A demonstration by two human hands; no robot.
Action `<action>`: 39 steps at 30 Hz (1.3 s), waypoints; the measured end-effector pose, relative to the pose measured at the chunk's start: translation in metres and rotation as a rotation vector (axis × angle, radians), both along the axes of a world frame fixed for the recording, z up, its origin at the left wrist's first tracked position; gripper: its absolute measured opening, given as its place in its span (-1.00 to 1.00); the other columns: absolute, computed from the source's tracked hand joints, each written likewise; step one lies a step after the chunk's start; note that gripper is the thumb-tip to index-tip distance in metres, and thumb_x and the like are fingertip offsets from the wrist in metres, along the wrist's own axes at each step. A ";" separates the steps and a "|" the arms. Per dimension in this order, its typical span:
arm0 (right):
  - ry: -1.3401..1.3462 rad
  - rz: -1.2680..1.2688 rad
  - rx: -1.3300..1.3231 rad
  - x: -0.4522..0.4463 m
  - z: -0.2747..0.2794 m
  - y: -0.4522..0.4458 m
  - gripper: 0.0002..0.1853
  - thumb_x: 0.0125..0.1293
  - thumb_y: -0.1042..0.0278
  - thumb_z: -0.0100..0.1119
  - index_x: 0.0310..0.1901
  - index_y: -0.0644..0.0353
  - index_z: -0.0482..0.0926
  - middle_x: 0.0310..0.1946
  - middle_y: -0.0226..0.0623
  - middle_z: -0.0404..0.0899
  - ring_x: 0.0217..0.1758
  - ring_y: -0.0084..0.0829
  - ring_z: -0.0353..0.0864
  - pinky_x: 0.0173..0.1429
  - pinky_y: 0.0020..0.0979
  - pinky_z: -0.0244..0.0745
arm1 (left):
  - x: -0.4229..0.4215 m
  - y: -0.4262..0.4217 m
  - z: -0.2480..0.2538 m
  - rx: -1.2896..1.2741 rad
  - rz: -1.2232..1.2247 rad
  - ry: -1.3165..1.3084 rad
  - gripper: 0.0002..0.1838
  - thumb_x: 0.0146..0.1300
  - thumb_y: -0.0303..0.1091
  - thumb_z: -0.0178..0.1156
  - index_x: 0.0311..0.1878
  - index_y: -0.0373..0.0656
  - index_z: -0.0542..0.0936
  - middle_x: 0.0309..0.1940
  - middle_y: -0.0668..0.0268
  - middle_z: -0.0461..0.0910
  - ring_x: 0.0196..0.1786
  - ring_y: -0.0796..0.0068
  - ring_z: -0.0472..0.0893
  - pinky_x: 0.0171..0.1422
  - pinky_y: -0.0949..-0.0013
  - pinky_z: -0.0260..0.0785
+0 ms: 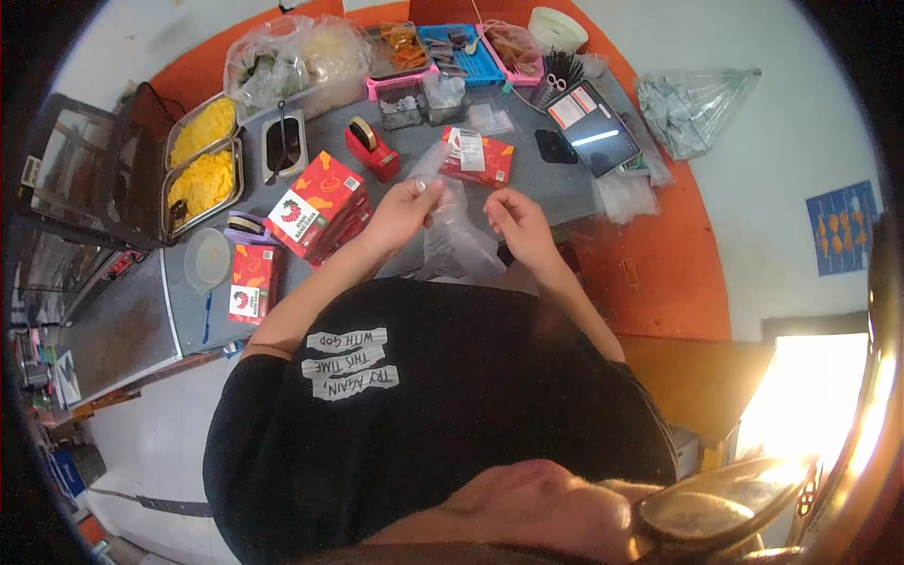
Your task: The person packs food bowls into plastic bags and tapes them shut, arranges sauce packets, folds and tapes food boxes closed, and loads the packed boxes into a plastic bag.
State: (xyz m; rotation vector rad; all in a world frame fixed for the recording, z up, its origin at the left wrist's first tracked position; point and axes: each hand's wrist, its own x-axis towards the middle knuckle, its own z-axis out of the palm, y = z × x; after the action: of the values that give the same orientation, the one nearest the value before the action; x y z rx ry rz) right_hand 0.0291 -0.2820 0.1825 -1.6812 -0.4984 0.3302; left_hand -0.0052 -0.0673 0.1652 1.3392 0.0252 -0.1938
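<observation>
My left hand (411, 211) is closed in a pinch on a clear plastic bag (459, 240), which hangs down in front of my chest. Part of the bag sticks up above the fingers. To the right of it, my right hand (521, 224) has curled fingers with the thumb against them; whether anything thin is between them I cannot make out. Just beyond the hands lies a red printed box (492, 164) with a white paper slip (468, 149) on it. Stacked red boxes (318, 205) stand beside my left forearm.
A red tape dispenser (373, 151) stands behind the stacked boxes. Metal trays of yellow food (205, 179) and a dark sauce container (284, 151) are at left. A tablet (595, 130) leans at right. Baskets, including a blue one (460, 55), line the back.
</observation>
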 end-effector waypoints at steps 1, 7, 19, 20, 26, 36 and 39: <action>-0.024 0.020 0.011 -0.006 0.000 0.002 -0.84 0.32 0.31 0.14 -0.26 0.24 0.50 -0.43 -0.55 0.46 -0.37 -0.73 0.38 -0.29 -0.61 0.32 | -0.005 -0.002 0.004 0.086 0.100 -0.046 -0.81 0.27 -0.23 0.19 -0.27 -0.17 0.59 -0.48 0.47 0.53 -0.45 0.69 0.43 -0.33 0.56 0.25; 0.033 -0.015 0.001 -0.041 -0.003 0.022 -0.84 0.34 0.31 0.09 -0.24 0.23 0.47 -0.41 -0.53 0.43 -0.36 -0.71 0.37 -0.25 -0.62 0.32 | -0.024 0.015 0.010 0.035 -0.021 0.101 -0.67 0.21 -0.07 0.25 -0.30 -0.19 0.61 -0.52 0.49 0.52 -0.52 0.74 0.37 -0.44 0.56 0.15; -0.328 -0.833 -0.696 -0.052 -0.030 -0.205 -0.79 0.20 0.35 0.04 -0.34 0.29 0.62 -0.37 0.00 0.60 -0.27 -0.09 0.60 -0.19 -0.23 0.46 | 0.002 0.068 0.015 1.014 0.110 -0.445 -0.76 0.04 -0.33 0.15 -0.62 -0.27 0.44 -0.66 0.07 0.46 -0.56 0.18 0.47 -0.44 0.22 0.25; -0.398 -0.818 -0.883 -0.069 -0.019 -0.218 -0.80 0.18 0.34 0.05 -0.38 0.30 0.60 -0.41 0.01 0.58 -0.29 -0.08 0.59 -0.20 -0.21 0.45 | 0.008 0.073 0.033 1.041 0.104 -0.336 -0.79 0.01 -0.37 0.12 -0.60 -0.30 0.43 -0.63 0.00 0.45 -0.54 0.08 0.47 -0.42 0.18 0.27; -0.048 -0.822 -1.114 -0.126 0.016 -0.169 -0.70 0.14 0.23 0.19 -0.18 0.25 0.51 -0.30 0.01 0.52 -0.16 -0.06 0.55 -0.09 -0.20 0.43 | 0.059 0.016 0.070 1.025 0.044 -0.606 -0.81 0.06 -0.32 0.14 -0.50 -0.26 0.47 -0.56 0.03 0.49 -0.43 0.04 0.53 -0.33 0.10 0.30; 0.151 -0.550 -1.507 -0.090 0.069 -0.179 -0.49 0.33 -0.02 -0.20 -0.23 0.28 0.61 -0.27 0.07 0.60 -0.06 -0.01 0.57 -0.03 -0.06 0.42 | 0.179 -0.125 0.087 1.343 -0.065 -0.961 -0.81 0.14 -0.39 0.07 -0.16 -0.16 0.49 -0.35 0.02 0.57 -0.24 0.03 0.61 -0.24 0.11 0.48; -0.118 -1.135 -1.401 -0.123 0.160 -0.224 -0.58 0.37 0.16 -0.24 -0.24 0.31 0.57 -0.27 -0.04 0.61 -0.26 -0.12 0.62 -0.14 -0.17 0.48 | 0.177 -0.135 0.186 1.085 0.105 -1.198 -0.60 0.23 -0.35 -0.09 0.13 -0.24 0.36 -0.35 -0.06 0.59 -0.29 -0.02 0.61 -0.25 0.01 0.43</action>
State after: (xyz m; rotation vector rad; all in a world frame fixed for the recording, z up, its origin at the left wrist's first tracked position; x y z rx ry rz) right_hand -0.0940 -0.5061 0.3423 -2.9841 0.8873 -0.3944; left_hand 0.1722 -0.2025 0.3508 2.3251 -0.9193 0.8515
